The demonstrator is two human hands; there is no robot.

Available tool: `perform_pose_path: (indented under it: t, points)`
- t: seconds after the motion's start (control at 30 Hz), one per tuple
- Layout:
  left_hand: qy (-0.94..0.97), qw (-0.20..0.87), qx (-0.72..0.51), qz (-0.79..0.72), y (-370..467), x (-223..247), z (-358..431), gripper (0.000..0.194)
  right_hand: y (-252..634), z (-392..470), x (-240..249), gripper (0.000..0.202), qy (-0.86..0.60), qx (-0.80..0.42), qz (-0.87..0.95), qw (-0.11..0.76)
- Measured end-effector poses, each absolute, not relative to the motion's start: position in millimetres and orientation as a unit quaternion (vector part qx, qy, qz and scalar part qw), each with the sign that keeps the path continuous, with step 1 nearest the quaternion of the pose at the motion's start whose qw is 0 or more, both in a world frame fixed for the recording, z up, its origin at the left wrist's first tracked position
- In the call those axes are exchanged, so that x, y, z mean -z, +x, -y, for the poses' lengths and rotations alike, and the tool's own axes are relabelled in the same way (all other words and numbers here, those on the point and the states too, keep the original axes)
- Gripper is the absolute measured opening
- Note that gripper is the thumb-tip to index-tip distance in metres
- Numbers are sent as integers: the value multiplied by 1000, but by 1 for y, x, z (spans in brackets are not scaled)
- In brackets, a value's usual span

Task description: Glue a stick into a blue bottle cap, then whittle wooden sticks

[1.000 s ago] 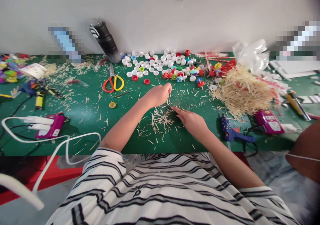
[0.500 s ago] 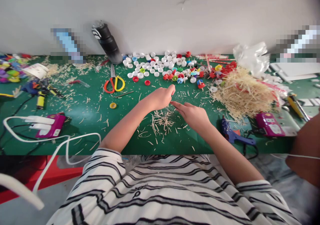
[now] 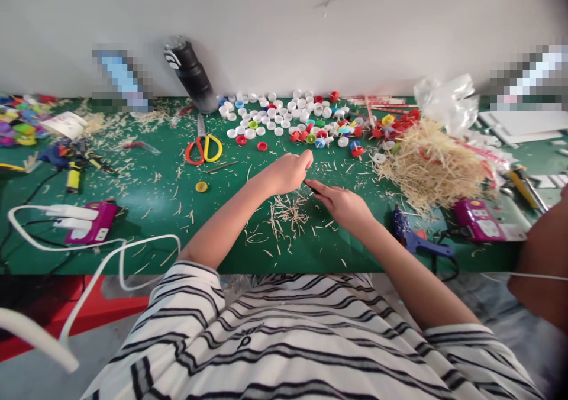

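Note:
My left hand (image 3: 290, 172) is closed above the green tabletop, its fingers curled round something I cannot make out. Close beside it, my right hand (image 3: 344, 205) grips a thin dark tool (image 3: 312, 187), with the index finger stretched along it. The tool's tip points at the left fingers; its kind is mostly hidden by the hand. Under both hands lies a loose heap of pale wood shavings (image 3: 286, 215). Beyond them are many bottle caps (image 3: 280, 119), mostly white, with some coloured ones fitted on short sticks.
Scissors (image 3: 204, 142) and a yellow cap (image 3: 201, 186) lie left. A black bottle (image 3: 190, 74) stands by the wall. At right are a straw-like heap (image 3: 437, 169), a blue glue gun (image 3: 412, 237) and a purple power socket (image 3: 477, 219). Another person's arm (image 3: 544, 264) shows far right.
My right hand has drawn back slightly to the right and down, and more of the dark tool shows. The left hand has hardly moved.

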State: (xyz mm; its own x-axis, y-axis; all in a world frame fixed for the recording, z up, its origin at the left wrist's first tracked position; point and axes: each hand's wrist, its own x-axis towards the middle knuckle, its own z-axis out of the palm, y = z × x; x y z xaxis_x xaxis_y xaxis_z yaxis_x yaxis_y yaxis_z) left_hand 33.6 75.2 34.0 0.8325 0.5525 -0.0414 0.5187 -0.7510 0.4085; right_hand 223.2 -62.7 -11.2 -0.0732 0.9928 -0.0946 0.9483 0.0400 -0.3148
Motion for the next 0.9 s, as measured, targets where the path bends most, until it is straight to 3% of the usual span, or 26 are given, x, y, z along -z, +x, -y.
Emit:
perform_pose_path:
  t: [0.2,0.6,0.9]
  points:
    - [908,261,-20,-327,27,-34,-85,16,227,79,18,51,-698,-133,704,-3]
    - [915,270,-19,-301,28,-37,-81,9,236,66,12,51,-656,-128,741,64]
    - [922,261,-29,-286,31,-37,-80,13,221,47,1,50,-673,-62,737,0]
